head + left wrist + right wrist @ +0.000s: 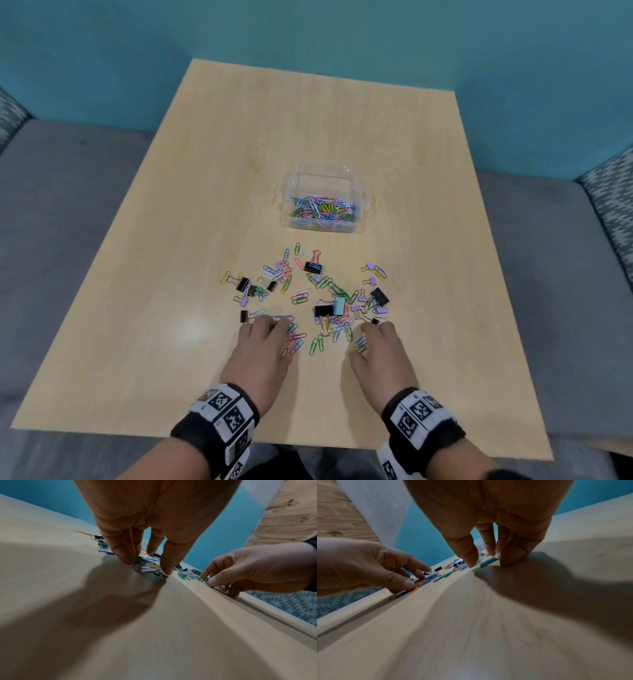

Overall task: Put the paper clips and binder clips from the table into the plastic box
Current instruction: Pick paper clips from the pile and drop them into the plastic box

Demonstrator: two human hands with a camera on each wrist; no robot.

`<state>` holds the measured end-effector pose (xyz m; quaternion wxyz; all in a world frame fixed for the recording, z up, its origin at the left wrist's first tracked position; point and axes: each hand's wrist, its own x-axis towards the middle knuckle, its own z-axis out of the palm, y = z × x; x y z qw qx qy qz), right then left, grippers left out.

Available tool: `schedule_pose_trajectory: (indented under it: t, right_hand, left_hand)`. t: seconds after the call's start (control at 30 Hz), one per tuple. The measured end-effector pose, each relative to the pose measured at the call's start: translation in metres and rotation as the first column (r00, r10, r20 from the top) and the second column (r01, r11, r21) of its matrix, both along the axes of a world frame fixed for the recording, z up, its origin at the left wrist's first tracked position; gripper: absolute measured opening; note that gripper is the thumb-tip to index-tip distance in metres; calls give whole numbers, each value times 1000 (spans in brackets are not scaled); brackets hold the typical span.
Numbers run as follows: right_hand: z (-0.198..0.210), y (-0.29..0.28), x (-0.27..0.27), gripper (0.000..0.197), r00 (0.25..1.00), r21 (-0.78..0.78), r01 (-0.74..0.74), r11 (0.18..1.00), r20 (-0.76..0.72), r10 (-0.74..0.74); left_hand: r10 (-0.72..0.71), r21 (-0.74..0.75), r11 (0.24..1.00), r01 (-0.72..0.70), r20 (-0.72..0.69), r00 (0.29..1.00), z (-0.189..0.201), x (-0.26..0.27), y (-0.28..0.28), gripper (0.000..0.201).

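Note:
A clear plastic box (291, 192) sits mid-table with several coloured paper clips inside. In front of it, coloured paper clips (337, 289) lie scattered with black binder clips (313, 267), a light blue binder clip (339, 306) and small purple ones (370, 266). My left hand (279, 329) is at the near left of the pile, thumb and fingertips (127, 559) curled down round a bunch of paper clips (147, 565) on the table. My right hand (363, 342) is at the near right, thumb and fingers (510, 559) closing on a blue paper clip (488, 561).
The light wooden table (171, 308) stands on grey carpet before a teal wall (342, 34). Patterned cushions (613, 205) flank the table on both sides. Bare tabletop lies to the left of the pile and beyond the box.

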<state>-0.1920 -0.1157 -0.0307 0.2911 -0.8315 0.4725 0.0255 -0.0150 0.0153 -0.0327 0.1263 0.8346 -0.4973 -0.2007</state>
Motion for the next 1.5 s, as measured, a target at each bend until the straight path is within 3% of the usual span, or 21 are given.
schedule_pose_trajectory:
  t: [0.13,0.33,0.4,0.47,0.57,0.63,0.7,0.8,0.9,1.03,1.1,1.33,1.5]
  right_hand:
    - [-4,-8,24,44,995,-50,-98,994,0,98]
    - [-2,-1,29,28,967,-78,-253,964,-31,251]
    - [-1,4,19,28,956,-65,-293,954,-34,291]
    - [1,5,11,35,963,-41,-268,963,-27,267]
    - [0,3,15,49,971,-37,-237,971,-39,235]
    - [0,2,27,51,960,-41,-278,960,-46,276]
    - [1,3,36,44,938,-36,-344,938,-58,342]
    - [5,0,26,39,939,-32,-343,939,-16,342]
    - [6,-2,3,51,971,29,-237,971,-30,238]
    - [4,8,8,58,965,40,-252,967,-66,254]
    - [1,11,24,57,961,19,-270,963,-57,271]
    - [-5,7,43,9,948,-29,-317,948,-48,315]
    - [-2,3,42,19,923,-19,-374,927,-105,370]
  left_hand:
    - [-27,-8,1000,28,1,1000,1,0,-15,58]
    - [-125,34,992,122,70,990,0,-3,-15,28]
    - [-117,2,993,117,9,993,1,-4,-7,23]
    - [-41,-4,999,40,-65,997,3,-3,2,33]
    - [15,20,1000,-14,-62,998,4,-2,4,54]
    - [-6,55,998,10,-71,997,5,-3,-7,52]
    - [-37,48,998,43,-112,993,8,-4,-18,37]
    - [96,-27,994,-103,-198,976,12,8,-16,25]
    - [256,16,966,-259,-209,944,13,21,6,27]
    - [143,67,989,-133,-180,973,6,7,12,56]
    - [80,49,996,-74,-134,988,2,-2,-2,60]
    - [-40,43,998,41,-36,999,-3,-6,-26,16]
    - [-96,94,991,94,15,995,-10,-2,-24,29]
